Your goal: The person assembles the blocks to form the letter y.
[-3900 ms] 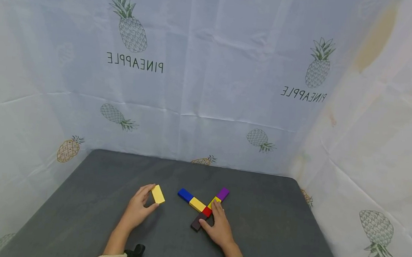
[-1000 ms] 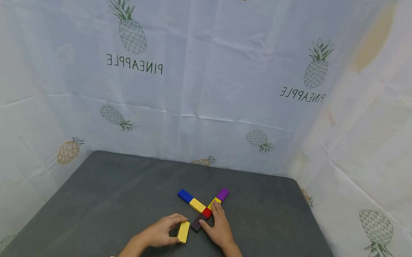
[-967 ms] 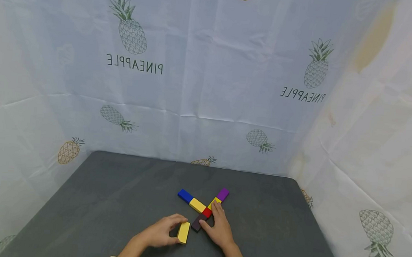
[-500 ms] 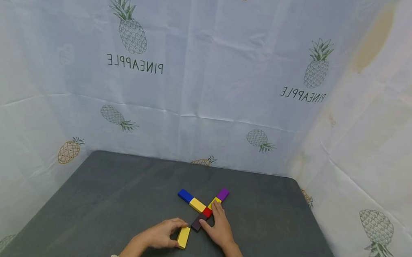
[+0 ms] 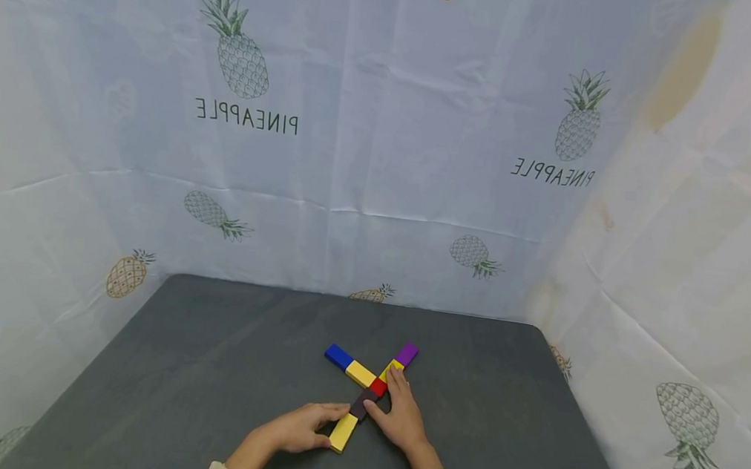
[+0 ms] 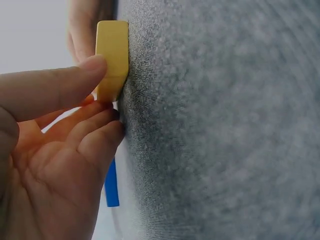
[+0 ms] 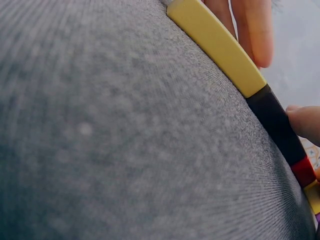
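Observation:
My left hand (image 5: pixel 297 427) pinches a yellow block (image 5: pixel 343 433) between thumb and fingers, flat on the table. Its far end meets a dark brown block (image 5: pixel 363 405); the right wrist view shows that joint closed. My right hand (image 5: pixel 405 420) rests over the row, thumb on the dark block and fingertips on a second yellow block (image 5: pixel 392 370), partly covered. Between those two sits a red block (image 5: pixel 378 387), and a purple block (image 5: pixel 408 353) ends the row. Another yellow block (image 5: pixel 360 373) and a blue block (image 5: pixel 339 356) branch off from the red one toward the far left.
The dark grey tabletop (image 5: pixel 217 355) extends around the blocks on all sides. White cloth (image 5: pixel 382 153) printed with pineapples hangs behind the table and along both sides.
My left hand has carried the yellow block from the left of the row to its near end, then turned and slid it against the dark brown block. The right hand has stayed put.

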`<act>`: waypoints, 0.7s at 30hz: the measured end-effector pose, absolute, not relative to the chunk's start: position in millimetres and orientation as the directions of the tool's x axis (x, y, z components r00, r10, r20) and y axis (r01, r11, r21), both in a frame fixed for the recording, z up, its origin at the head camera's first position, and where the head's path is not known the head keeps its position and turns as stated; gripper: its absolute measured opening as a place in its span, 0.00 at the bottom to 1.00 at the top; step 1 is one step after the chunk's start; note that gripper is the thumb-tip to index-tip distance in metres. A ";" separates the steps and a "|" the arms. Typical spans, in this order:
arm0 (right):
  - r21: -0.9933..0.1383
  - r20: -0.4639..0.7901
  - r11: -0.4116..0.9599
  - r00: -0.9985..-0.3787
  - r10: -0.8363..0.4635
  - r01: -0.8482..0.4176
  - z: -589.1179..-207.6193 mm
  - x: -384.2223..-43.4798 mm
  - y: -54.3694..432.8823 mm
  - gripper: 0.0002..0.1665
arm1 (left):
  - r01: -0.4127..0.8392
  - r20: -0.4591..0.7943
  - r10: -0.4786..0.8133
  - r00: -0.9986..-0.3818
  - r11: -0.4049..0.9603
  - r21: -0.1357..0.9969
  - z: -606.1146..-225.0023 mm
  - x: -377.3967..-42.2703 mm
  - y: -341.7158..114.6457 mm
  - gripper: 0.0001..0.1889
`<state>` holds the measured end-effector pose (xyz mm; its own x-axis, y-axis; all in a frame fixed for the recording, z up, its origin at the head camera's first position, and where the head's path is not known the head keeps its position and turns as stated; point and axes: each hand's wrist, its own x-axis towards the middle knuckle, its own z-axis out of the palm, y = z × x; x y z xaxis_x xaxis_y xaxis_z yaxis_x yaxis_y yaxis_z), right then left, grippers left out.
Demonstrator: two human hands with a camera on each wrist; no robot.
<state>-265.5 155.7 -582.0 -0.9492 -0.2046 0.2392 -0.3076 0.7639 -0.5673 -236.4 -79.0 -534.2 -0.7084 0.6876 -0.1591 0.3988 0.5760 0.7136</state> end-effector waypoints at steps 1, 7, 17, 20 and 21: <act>-0.570 0.237 0.762 -0.950 -0.204 -0.306 -581.7 -265.4 155.6 0.49 | 0.396 -0.161 0.687 -0.708 0.576 0.715 -534.3 -236.7 -78.8 0.32; -0.569 0.236 0.765 -0.951 -0.203 -0.304 -580.7 -265.2 155.7 0.50 | 0.383 -0.169 0.683 -0.711 0.577 0.721 -536.8 -239.1 -78.9 0.31; -0.564 0.231 0.769 -0.951 -0.205 -0.302 -580.8 -264.5 155.4 0.50 | 0.372 -0.166 0.698 -0.696 0.549 0.748 -537.9 -241.6 -79.4 0.31; -0.570 0.232 0.763 -0.951 -0.206 -0.304 -580.9 -264.6 155.6 0.50 | 0.369 -0.169 0.694 -0.700 0.553 0.747 -536.1 -241.7 -78.5 0.31; -0.570 0.232 0.763 -0.951 -0.206 -0.305 -580.9 -264.8 155.6 0.50 | 0.367 -0.169 0.691 -0.702 0.556 0.746 -535.5 -241.9 -78.2 0.31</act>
